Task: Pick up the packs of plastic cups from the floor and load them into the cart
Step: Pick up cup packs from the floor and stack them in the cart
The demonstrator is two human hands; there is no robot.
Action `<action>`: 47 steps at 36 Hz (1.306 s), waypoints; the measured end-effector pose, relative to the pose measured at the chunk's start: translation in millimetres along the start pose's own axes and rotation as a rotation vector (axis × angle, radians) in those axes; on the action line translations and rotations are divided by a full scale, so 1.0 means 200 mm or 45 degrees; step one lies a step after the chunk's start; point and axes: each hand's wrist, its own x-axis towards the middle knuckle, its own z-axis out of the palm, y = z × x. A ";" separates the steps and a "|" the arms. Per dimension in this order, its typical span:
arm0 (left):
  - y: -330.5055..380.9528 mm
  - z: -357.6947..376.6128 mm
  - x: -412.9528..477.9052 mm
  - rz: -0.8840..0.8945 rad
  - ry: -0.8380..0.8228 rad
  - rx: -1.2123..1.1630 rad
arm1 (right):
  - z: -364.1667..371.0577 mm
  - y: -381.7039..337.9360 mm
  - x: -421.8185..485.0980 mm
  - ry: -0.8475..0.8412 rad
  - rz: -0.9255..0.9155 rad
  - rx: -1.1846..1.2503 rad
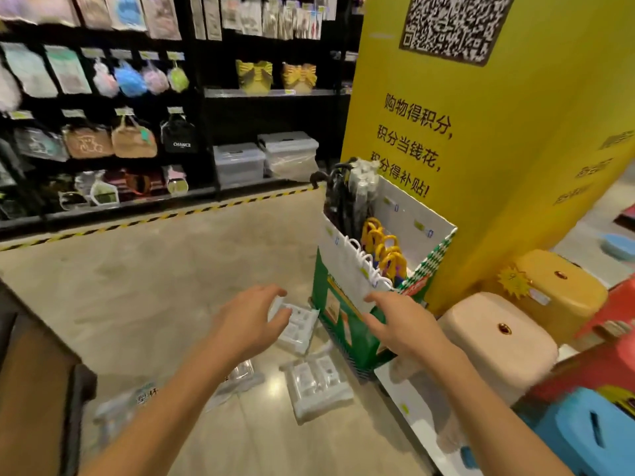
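Left hand (247, 324) and right hand (402, 326) hover spread, gripping nothing, over far pack (299, 330) and near pack (318, 389) (flat on the floor (165, 286)), long axes pointing away alongside the green box (360, 352).

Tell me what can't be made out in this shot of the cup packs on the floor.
Head view:
- far pack: partly behind the left hand.
- middle pack: crossed by the left forearm.
- bottom-left pack: blurred, print unreadable.
- dark brown object at left edge: cut off, possibly the cart.
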 end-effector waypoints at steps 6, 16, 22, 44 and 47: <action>-0.04 0.02 0.34 0.033 -0.008 0.096 | -0.03 0.08 0.28 -0.017 0.070 -0.026; -0.07 0.17 0.87 0.029 0.047 0.358 | 0.00 0.32 0.86 0.021 0.009 -0.118; -0.09 0.40 1.16 -0.116 0.017 0.399 | 0.18 0.48 1.31 -0.036 -0.154 -0.100; -1.16 2.82 1.42 -0.828 -0.503 -0.341 | 2.68 1.12 2.17 -0.713 0.055 0.405; -1.32 3.25 1.40 -0.872 -0.537 -0.348 | 3.16 1.26 2.21 -0.804 0.096 0.416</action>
